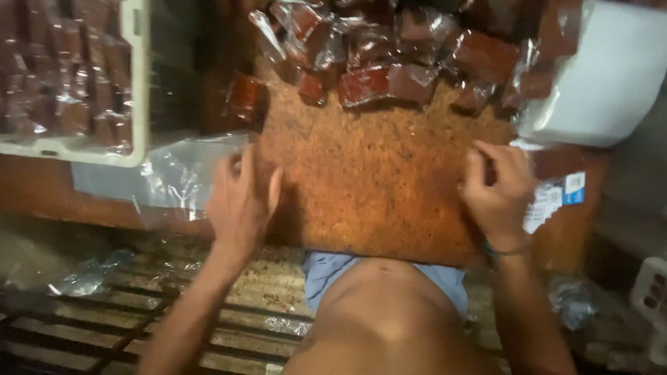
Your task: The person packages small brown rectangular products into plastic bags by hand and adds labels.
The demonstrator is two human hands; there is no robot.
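- Left hand (240, 198) lies at the left edge of the big brown slab (368, 180), with the fingers fairly straight and half open; it touches the edge but does not close on anything.
- Right hand (497, 191) is at the right edge of the slab, with the fingers curled as if pinching the border; whether it really holds the edge or only a bit of film cannot be told, because the picture is blurred there.
- The slab lies flat on the table (42, 191), directly in front of the person, between both hands.
- It looks dense, grainy and rather heavy, and probably sticky on the surface; a thing so wide and thin may bend or crack if it is lifted from one side only.
- A safe hold seems to be at the two opposite side edges, where the hands are now, with support under it.
- The long axis appears to run left to right, but the shape is near to square; the far edge points toward the wrapped dark red blocks (385, 80).
- Beside the left hand lies a clear plastic bag (177, 170), and a white crate (139, 90) with more blocks stands further left.
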